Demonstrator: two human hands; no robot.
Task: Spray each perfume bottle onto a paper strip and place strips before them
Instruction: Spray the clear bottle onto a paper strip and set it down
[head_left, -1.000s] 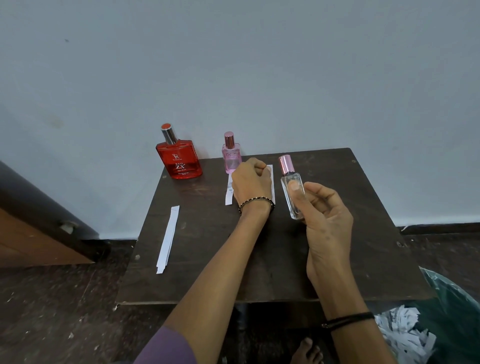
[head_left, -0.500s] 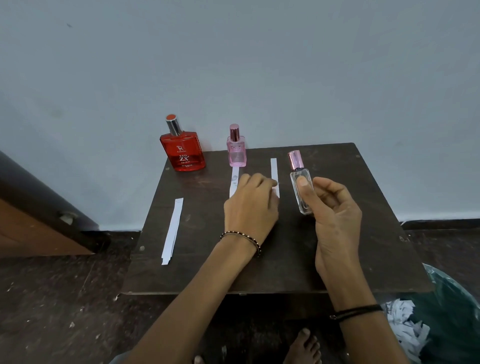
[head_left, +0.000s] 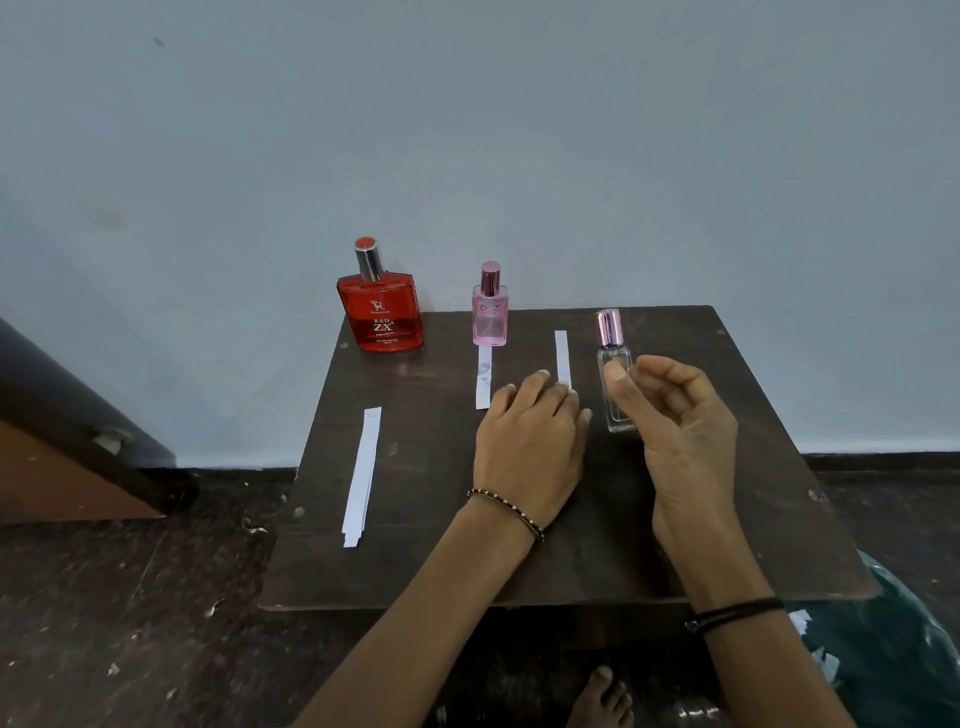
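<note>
A red perfume bottle (head_left: 381, 306) and a small pink bottle (head_left: 489, 312) stand at the back of the dark table (head_left: 415, 545). A damp paper strip (head_left: 483, 383) lies just in front of the pink bottle. My right hand (head_left: 680, 436) holds a clear bottle with a pink cap (head_left: 612, 364) upright above the table, thumb on its front. My left hand (head_left: 530, 447) lies flat with straight fingers, the fingertips on the near end of another strip (head_left: 562, 357). A small stack of unused strips (head_left: 362, 475) lies at the table's left.
A pale wall rises right behind the table. A brown wooden piece with a dark edge (head_left: 78, 431) stands at the left. A green bag with paper scraps (head_left: 893, 649) sits at the lower right, and a bare foot (head_left: 602, 696) shows under the table's front edge.
My left hand has uncurled and drawn back toward me, leaving both strips in the open. My right hand has carried the clear bottle slightly right.
</note>
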